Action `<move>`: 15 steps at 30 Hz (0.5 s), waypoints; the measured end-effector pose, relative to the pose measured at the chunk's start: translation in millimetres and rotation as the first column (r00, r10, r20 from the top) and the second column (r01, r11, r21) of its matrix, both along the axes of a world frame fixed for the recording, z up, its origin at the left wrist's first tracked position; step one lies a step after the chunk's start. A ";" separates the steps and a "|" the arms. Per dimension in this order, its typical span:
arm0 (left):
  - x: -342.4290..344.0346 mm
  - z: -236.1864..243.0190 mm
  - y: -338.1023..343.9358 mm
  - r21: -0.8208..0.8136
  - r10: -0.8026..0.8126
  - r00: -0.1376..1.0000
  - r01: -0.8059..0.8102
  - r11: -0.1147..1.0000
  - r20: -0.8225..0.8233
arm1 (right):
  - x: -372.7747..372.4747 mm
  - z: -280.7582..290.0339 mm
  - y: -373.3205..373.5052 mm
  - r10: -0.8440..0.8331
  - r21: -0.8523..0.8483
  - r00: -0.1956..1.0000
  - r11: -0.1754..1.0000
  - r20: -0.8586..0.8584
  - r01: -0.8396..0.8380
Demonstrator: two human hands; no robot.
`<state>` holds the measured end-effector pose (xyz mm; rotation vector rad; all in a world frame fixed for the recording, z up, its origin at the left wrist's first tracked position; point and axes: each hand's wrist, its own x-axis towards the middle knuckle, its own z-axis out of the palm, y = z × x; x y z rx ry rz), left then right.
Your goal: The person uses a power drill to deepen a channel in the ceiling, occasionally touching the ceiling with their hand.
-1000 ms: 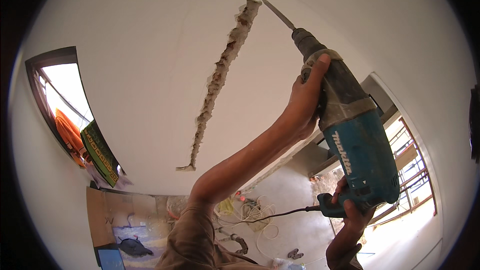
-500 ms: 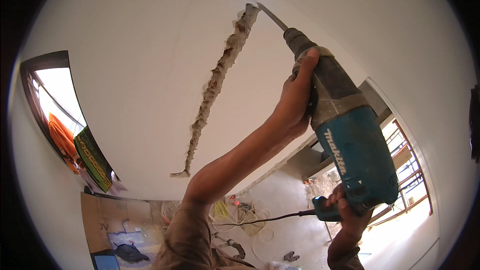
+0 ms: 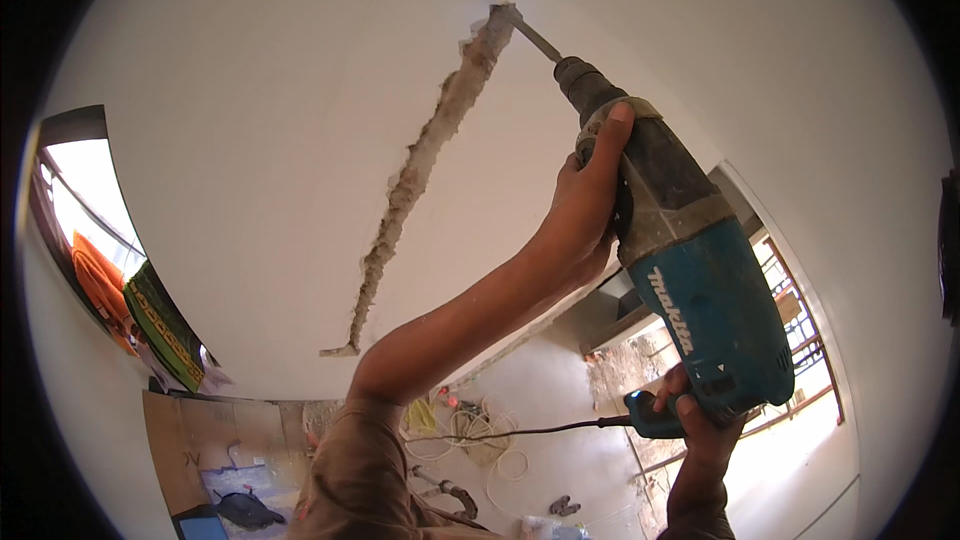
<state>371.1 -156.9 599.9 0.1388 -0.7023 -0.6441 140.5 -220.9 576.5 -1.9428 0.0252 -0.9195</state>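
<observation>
head view showed a teal and black hammer drill (image 3: pixel 710 280) held up at the right of centre, slanting up and to the left, against a pale wall (image 3: pixel 290 160); its flat chisel bit (image 3: pixel 537 38) reached the upper end of a rough groove (image 3: pixel 430 145), at that end's right edge, though a faint haze and blur left it impossible to tell how deep the tip sat; the groove ran down and leftward, grey-brown and ragged inside, to a short foot turned left at its lower end

the left hand (image 3: pixel 600 155) was closed around the front of the drill, just behind its dark nose, the thumb laid along the near side and most of the fingers hidden behind the body; the right hand (image 3: pixel 700 420) was wrapped around the rear handle, thumb and some fingers in sight, but whether the trigger was pressed could not be told; a dark cable (image 3: pixel 520 431) left the handle toward the left, over a floor where pale cord (image 3: pixel 510 467) lay in loose loops

a brown sleeve (image 3: pixel 350 470) covered the left upper arm; at the far left an orange cloth (image 3: pixel 100 280) and a green patterned cloth (image 3: pixel 165 335) hung beside a bright window (image 3: pixel 95 180); cardboard (image 3: pixel 165 440) stood below them
</observation>
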 end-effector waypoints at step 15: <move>-48.8 13.5 5.3 -0.085 -0.008 0.999 0.012 0.996 0.042 | -57.8 12.8 -5.4 -0.045 -0.115 0.998 0.993 -0.039 0.040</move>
